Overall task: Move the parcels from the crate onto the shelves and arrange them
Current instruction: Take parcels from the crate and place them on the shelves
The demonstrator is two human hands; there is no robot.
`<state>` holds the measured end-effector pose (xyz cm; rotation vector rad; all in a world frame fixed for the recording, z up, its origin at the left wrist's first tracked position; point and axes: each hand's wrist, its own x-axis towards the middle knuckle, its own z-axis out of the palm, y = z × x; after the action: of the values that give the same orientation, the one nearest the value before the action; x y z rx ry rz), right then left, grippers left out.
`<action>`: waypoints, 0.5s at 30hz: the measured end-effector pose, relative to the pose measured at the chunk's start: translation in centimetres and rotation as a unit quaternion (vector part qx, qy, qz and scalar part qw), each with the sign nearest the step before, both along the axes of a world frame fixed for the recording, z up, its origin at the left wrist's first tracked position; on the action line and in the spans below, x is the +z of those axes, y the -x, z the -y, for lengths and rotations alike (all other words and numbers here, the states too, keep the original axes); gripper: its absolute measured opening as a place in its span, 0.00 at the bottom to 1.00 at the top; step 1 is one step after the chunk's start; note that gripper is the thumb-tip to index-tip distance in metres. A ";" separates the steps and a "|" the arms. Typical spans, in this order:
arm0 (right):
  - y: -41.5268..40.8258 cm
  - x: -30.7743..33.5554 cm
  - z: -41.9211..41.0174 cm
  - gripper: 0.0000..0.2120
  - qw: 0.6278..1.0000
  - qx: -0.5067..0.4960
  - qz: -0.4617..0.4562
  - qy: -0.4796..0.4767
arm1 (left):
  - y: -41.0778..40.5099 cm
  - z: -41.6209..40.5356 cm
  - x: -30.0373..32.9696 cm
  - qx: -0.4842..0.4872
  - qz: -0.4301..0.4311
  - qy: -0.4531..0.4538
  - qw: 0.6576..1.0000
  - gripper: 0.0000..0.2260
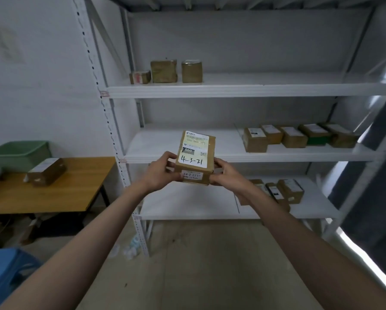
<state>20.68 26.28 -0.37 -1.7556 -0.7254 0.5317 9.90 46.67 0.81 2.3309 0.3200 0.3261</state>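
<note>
White shelves (232, 90) fill the wall ahead. One parcel (195, 157) is held between both hands, in front of the middle shelf. It is gripped by the left hand (160, 173) and right hand (224, 175), fingers curled round its near end. Its long side points away from the fingers.

White shelves (232, 90) hold brown parcels (299, 137); another lies on the wooden table (60, 193).

Both hands, left hand (158, 175) and right hand (226, 176), hold a brown cardboard parcel (195, 157) before the white metal shelving (232, 90); left, a wooden table (53, 193) bears a green plastic crate (19, 154).
</note>
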 end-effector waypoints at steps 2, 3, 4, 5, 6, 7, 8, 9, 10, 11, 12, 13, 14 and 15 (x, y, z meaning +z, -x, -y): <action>-1.7 -0.1 1.1 0.31 1.000 -0.015 0.007 0.010 | -2.0 1.1 -0.1 -0.008 0.005 -0.001 1.000 0.24; -2.4 -0.2 1.6 0.31 1.000 -0.024 0.010 0.013 | -3.0 1.7 -0.1 -0.015 0.006 0.000 1.000 0.24; -3.0 0.0 2.2 0.31 0.999 -0.031 0.012 0.015 | -3.9 2.2 -0.1 -0.021 0.006 0.003 1.000 0.24; -3.6 0.1 2.8 0.31 0.999 -0.036 0.018 0.017 | -4.9 2.7 -0.1 -0.027 0.007 0.006 1.000 0.23; -4.3 0.3 3.3 0.31 0.999 -0.042 0.028 0.020 | -5.8 3.1 0.0 -0.032 0.008 0.008 0.999 0.23; -4.9 0.7 3.7 0.31 0.998 -0.048 0.039 0.023 | -6.8 3.5 0.1 -0.037 0.010 0.010 0.999 0.23; -5.6 1.1 4.1 0.31 0.997 -0.054 0.050 0.027 | -7.8 3.8 0.4 -0.040 0.011 0.012 0.999 0.22; -6.4 1.5 4.4 0.30 0.996 -0.062 0.058 0.030 | -8.8 4.1 0.8 -0.043 0.012 0.011 0.999 0.23; -7.1 2.1 4.7 0.30 0.995 -0.069 0.063 0.029 | -9.7 4.3 1.3 -0.045 0.014 0.010 0.999 0.23; -7.9 2.7 4.8 0.29 0.995 -0.074 0.067 0.025 | -10.7 4.4 1.9 -0.047 0.018 0.006 0.999 0.23; -8.8 3.4 4.8 0.29 0.994 -0.079 0.074 0.019 | -11.8 4.4 2.6 -0.050 0.023 0.002 0.998 0.24; -9.7 4.2 4.7 0.29 0.993 -0.084 0.083 0.015 | -12.8 4.4 3.5 -0.052 0.031 -0.002 0.998 0.24; -10.6 5.0 4.5 0.30 0.992 -0.089 0.091 0.011 | -13.9 4.2 4.4 -0.053 0.040 -0.004 0.998 0.24; -11.7 5.9 4.3 0.30 0.990 -0.097 0.101 0.007 | -15.0 4.1 5.5 -0.054 0.051 -0.008 0.997 0.24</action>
<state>32.33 22.00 5.50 -1.8865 -0.6822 0.2287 24.91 42.62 6.27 2.3283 0.1408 0.3935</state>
